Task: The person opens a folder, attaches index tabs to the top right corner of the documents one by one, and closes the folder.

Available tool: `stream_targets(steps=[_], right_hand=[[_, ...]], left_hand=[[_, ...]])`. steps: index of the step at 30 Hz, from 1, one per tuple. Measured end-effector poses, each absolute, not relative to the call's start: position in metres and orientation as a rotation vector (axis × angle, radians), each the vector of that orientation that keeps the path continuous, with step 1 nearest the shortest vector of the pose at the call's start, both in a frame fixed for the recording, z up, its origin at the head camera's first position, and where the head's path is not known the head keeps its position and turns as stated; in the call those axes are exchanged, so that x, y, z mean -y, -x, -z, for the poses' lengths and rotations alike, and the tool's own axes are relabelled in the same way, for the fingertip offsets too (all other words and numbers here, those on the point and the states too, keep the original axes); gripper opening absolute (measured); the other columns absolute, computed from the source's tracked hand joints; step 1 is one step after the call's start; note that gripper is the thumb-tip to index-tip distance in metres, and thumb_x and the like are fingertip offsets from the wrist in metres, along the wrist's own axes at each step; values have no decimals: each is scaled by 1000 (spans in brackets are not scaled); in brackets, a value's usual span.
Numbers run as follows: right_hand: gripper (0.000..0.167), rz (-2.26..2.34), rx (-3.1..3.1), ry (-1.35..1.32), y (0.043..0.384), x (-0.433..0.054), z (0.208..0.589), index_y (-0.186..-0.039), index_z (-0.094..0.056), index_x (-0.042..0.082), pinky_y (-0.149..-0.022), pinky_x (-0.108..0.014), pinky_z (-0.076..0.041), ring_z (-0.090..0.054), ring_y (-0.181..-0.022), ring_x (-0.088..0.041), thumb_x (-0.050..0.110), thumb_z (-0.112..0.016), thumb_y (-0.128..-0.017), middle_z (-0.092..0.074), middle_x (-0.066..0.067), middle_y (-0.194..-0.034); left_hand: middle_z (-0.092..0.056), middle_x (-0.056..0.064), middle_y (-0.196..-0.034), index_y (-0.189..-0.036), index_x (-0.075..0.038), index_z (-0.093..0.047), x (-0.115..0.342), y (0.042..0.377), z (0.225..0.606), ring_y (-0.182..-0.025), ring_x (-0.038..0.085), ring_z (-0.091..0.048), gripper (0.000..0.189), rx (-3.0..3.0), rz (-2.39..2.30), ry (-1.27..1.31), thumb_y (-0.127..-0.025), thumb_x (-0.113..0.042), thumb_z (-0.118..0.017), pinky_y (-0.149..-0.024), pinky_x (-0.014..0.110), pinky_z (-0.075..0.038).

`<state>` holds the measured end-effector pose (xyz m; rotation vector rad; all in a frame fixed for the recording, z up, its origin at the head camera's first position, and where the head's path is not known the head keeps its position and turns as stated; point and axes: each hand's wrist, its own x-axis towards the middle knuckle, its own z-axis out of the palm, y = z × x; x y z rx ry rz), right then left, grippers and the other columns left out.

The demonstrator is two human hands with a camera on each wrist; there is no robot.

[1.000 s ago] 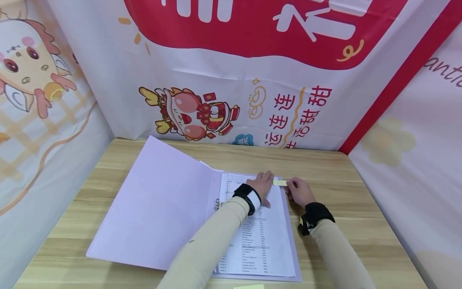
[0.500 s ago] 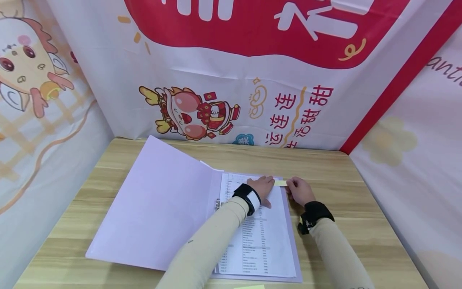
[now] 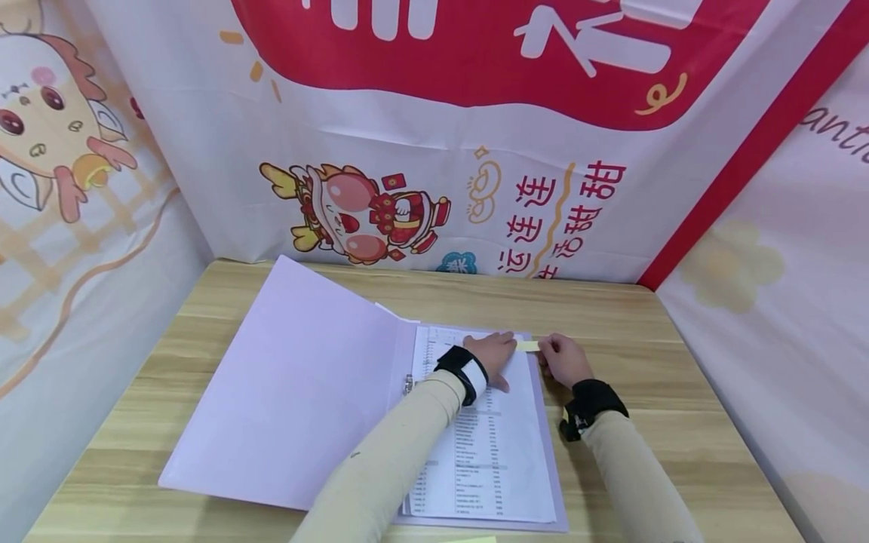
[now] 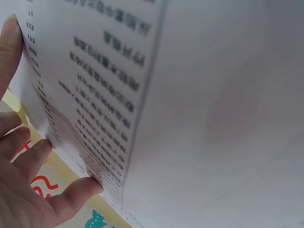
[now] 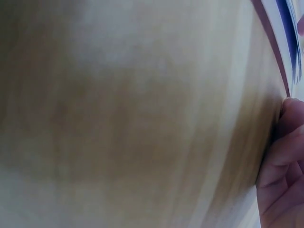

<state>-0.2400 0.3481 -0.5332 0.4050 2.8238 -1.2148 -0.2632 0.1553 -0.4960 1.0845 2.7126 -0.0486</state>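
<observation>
A lilac folder (image 3: 292, 392) lies open on the wood-grain table, with a stack of printed sheets (image 3: 523, 452) on its right side. My left hand (image 3: 490, 354) rests on the top sheet near its upper right, fingers extended and thumb spread. In the left wrist view the fingertips of the left hand (image 4: 28, 175) touch the printed page. My right hand (image 3: 566, 360) is just beyond the folder's right edge and pinches the outer end of a yellow sticky note (image 3: 527, 346). The note's inner end meets the left fingertips over the sheet. In the right wrist view, the right hand (image 5: 285, 166) is beside the folder's edge.
A metal clip (image 3: 408, 385) stands at the folder's spine. Another yellow piece (image 3: 471, 540) shows at the bottom edge of the head view. Printed cloth (image 3: 380, 121) hangs behind the table (image 3: 611, 309) and at both sides.
My left fingers have shifted slightly toward me and lie closer together, right at the sticky note's inner end. The right hand keeps its pinch in nearly the same place.
</observation>
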Motion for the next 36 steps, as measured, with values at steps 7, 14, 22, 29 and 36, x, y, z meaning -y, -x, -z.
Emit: stream_targets(steps=[7,14,22,29,36], right_hand=[[25,1204,-2843,-406,239,-348,534,-92,-58,2,-54,-26,-48,-57,-59,-14,21,-46,-103,-61,-8,-78],[25,1198,-2836,-453,238,-346,532,-92,-59,2,-54,-26,-48,-57,-60,-15,22,-46,-102,-61,-9,-79],[24,1188,-2836,-483,239,-346,534,-90,-58,3,-53,-27,-48,-57,-59,-16,21,-46,-100,-61,-9,-77],[25,1165,-2829,-504,240,-347,535,-89,-58,4,-53,-27,-47,-56,-59,-16,23,-46,-99,-61,-8,-77],[26,1186,-2802,-515,240,-345,531,-87,-58,4,-52,-27,-48,-57,-58,-16,23,-47,-100,-60,-7,-75]], left_hand=[[-28,-10,-162,-152,-23,-36,-155,265,502,-146,13,-33,91,-2715,71,-1144,-77,-57,-75,-100,53,-47],[-30,-9,-161,-151,-22,-38,-154,264,499,-146,15,-34,89,-2720,75,-1147,-78,-57,-75,-101,54,-47],[-29,-9,-161,-152,-24,-36,-152,264,498,-147,16,-32,89,-2691,6,-1147,-78,-54,-76,-102,56,-45],[-25,-9,-163,-153,-31,-34,-151,265,499,-150,19,-27,87,-2644,-41,-1149,-80,-52,-75,-106,59,-41],[-30,-8,-161,-151,-25,-38,-152,269,505,-147,18,-33,89,-2700,12,-1161,-77,-57,-75,-103,57,-45]])
